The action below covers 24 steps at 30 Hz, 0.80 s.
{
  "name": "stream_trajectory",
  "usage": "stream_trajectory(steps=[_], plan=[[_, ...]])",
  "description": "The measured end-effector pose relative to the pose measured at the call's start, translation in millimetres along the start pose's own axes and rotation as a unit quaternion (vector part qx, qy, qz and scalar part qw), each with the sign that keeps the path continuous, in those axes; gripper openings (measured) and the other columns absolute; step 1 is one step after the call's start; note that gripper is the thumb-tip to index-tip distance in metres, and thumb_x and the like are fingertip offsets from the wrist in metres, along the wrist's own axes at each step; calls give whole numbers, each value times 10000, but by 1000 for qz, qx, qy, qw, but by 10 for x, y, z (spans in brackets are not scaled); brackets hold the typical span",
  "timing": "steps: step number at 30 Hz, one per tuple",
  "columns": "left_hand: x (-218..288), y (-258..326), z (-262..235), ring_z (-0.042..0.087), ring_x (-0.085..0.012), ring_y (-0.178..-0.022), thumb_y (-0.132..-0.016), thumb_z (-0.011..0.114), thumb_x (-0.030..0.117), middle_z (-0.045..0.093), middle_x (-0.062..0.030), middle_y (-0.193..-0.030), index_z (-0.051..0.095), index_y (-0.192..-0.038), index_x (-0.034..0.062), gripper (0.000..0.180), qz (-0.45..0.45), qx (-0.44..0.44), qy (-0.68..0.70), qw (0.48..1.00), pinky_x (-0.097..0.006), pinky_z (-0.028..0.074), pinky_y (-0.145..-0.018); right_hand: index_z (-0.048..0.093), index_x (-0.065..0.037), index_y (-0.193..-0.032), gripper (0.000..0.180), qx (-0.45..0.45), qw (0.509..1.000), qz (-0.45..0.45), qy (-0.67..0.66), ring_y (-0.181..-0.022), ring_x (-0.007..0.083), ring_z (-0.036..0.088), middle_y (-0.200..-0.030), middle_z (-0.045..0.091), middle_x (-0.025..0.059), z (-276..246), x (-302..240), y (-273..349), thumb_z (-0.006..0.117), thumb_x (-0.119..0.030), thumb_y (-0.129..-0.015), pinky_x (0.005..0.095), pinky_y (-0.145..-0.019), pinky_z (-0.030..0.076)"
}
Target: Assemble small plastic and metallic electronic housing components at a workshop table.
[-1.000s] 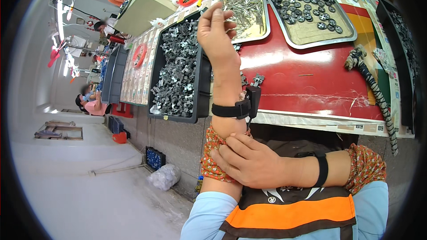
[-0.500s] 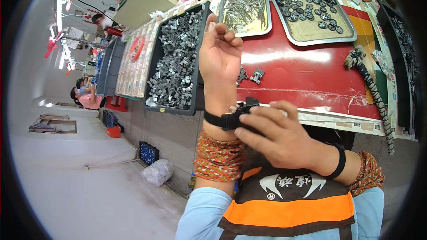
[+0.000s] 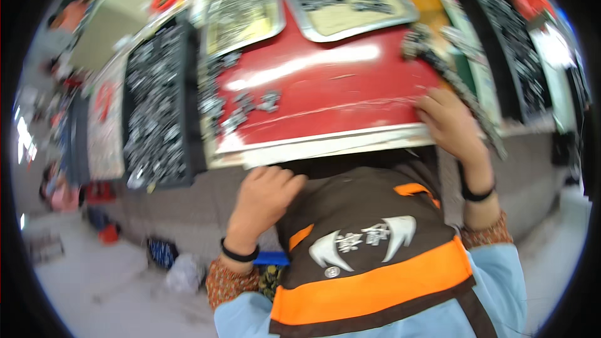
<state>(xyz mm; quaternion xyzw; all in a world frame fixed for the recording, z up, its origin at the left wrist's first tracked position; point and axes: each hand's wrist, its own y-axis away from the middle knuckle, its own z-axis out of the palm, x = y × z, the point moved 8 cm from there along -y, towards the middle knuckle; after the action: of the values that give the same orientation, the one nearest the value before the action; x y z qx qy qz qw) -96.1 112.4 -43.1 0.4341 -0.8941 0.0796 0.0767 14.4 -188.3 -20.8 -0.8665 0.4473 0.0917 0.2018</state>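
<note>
My left hand [image 3: 264,199] is at the table's front edge, below the left corner of the red work surface [image 3: 325,78]. Its fingers are curled closed and the palm is hidden, so I cannot see whether anything is inside. Over the right front corner of that surface, my right hand [image 3: 452,124] also has its fingers curled under, and what they may hold is hidden. A black band circles each wrist. Several small grey metal parts [image 3: 241,109] lie on the left of the red surface, nearer to my left hand. The picture is blurred by motion.
A black bin [image 3: 193,106] full of dark metal parts stands left. Behind are a metal tray [image 3: 280,17] of thin silvery pieces and another [image 3: 325,37] with black round parts. A wrapped, rope-like rod [image 3: 460,81] lies right, beside a second dark bin [image 3: 494,56].
My hands have come apart: the right has left the left wrist's strap and moved right; the left has turned over and dropped to the table's front edge. The view has shifted.
</note>
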Motion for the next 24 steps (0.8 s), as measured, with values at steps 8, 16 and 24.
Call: stream_trajectory(steps=[8,16,24], plan=[[-299,-464,-95,659,-263,-963,-830,689,31,691,-44,-1011,739,-1069,107,256,-67,164,-1,984,-403,503,-821,618,-51,-1008,111,-6,996,75,-36,-876,367,661,-886,677,143,336,295,-181,671,-100,-923,464,-774,505],[-582,-694,54,590,-286,-919,-864,737,-8,646,-79,-952,760,-1043,103,212,-124,216,106,963,-392,475,-817,675,-39,-1070,142,-8,833,288,-472,-739,88,648,-814,690,17,454,816,-38,698,-147,-981,264,-657,501],[-503,-643,48,625,-282,-921,-855,701,-98,668,-115,-969,729,-1036,17,216,-121,240,124,955,-378,492,-846,680,-39,-1128,185,178,585,274,-743,-714,76,571,-814,617,-22,62,1189,-277,647,-193,-1030,233,-676,480]])
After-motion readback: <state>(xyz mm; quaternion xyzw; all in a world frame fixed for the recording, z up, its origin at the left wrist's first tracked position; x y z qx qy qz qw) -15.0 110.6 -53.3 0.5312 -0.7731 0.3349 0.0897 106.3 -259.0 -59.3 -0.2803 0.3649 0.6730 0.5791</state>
